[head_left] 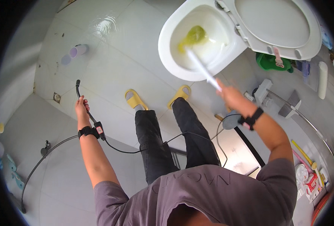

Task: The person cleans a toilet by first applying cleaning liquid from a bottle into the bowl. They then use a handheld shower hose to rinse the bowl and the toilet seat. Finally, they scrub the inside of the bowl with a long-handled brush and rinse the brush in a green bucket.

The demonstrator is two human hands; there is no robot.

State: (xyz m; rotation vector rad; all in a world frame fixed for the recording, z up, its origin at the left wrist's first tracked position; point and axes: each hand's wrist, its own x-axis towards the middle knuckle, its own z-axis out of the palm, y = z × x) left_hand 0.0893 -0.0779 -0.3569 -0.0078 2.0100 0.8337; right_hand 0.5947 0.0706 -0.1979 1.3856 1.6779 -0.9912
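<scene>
My right hand [233, 97] grips the white handle [202, 67] of a toilet brush, slightly blurred. The handle slants into a white ceramic toilet bowl [164, 48], where a yellow patch at its tip [182, 47] may be the brush head. Yellow-green liquid [196, 34] lies at the bottom of the bowl. Off to the left, my left hand [82, 106] is closed around a dark hose [91, 116]. Its black nozzle end [78, 83] points away from me, over the tiled floor.
The toilet seat and lid [274, 22] are raised. A lilac cup [79, 50] lies on the wet floor near a drain [57, 97]. A squeegee mop [292, 107] and a green basin [268, 62] stand at right. Cables from my wrist straps cross my legs.
</scene>
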